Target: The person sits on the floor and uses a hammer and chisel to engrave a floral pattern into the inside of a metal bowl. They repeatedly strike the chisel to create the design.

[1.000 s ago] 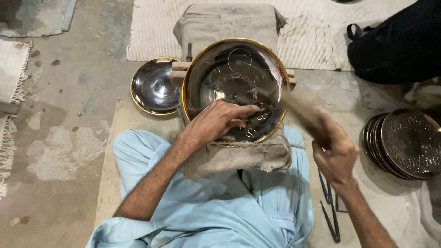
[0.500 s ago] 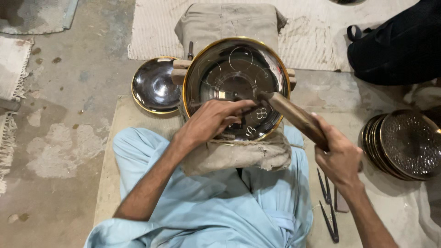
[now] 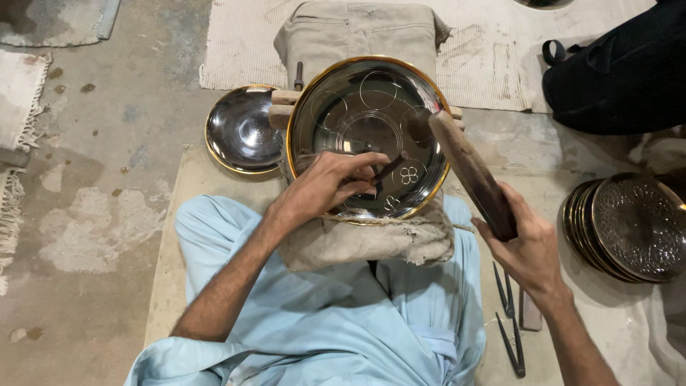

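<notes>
Large brass-rimmed metal tray [image 3: 368, 118] lies tilted on a padded cushion [image 3: 364, 239] over the lap. Left hand [image 3: 325, 186] pinches a small punch [image 3: 389, 168] against the tray face. Right hand [image 3: 529, 243] grips a wooden mallet [image 3: 468, 171] — raised. Tray probably stiff, thin, slippery — best steadied by the rim.

I was looking at a floor-level metal-engraving workshop: a bare concrete floor [image 3: 107, 179] with worn mats [image 3: 493, 71], a gold-rimmed engraved tray [image 3: 368, 136] propped on a padded cushion [image 3: 364, 239], a stack of patterned plates [image 3: 632, 229] at the right edge, and compasses [image 3: 509, 322] on the mat.
</notes>
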